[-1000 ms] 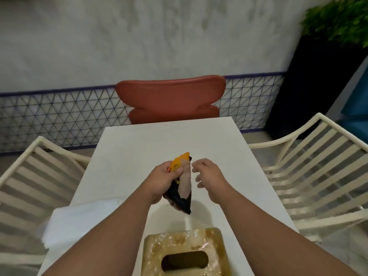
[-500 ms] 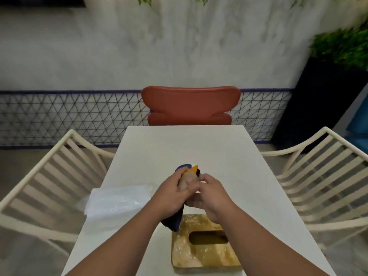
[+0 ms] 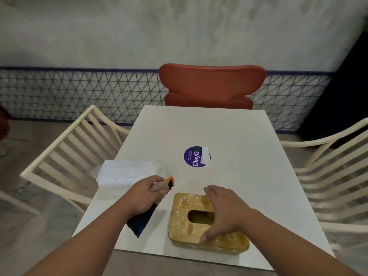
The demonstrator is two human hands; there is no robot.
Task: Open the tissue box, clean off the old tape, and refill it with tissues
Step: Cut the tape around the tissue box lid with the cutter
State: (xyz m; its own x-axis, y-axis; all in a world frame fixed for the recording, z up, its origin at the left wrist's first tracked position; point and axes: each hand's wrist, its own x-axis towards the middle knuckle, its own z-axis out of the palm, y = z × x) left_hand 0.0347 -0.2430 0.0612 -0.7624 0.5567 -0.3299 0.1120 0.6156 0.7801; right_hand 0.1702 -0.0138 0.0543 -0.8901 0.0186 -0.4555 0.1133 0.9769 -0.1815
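A wooden tissue box (image 3: 185, 220) with an oval slot lies flat near the front edge of the white table (image 3: 239, 136); its top is flecked with whitish residue. My right hand (image 3: 221, 210) rests on the box, fingers spread over the slot and thumb at the near side. My left hand (image 3: 147, 193) grips a scraper-like tool (image 3: 142, 221) with an orange tip and a dark blue lower end, held just left of the box. A clear plastic pack of white tissues (image 3: 127, 172) lies on the table beyond my left hand.
A round purple sticker (image 3: 196, 156) reading ClayG sits mid-table. A red chair (image 3: 211, 86) stands at the far end, cream slatted chairs on the left (image 3: 65, 148) and right (image 3: 328, 170). A mesh fence and grey wall lie behind.
My right hand left the tool and dropped onto the tissue box. My left hand lowered the tool to the left of the box. The camera view shifted, showing the sticker.
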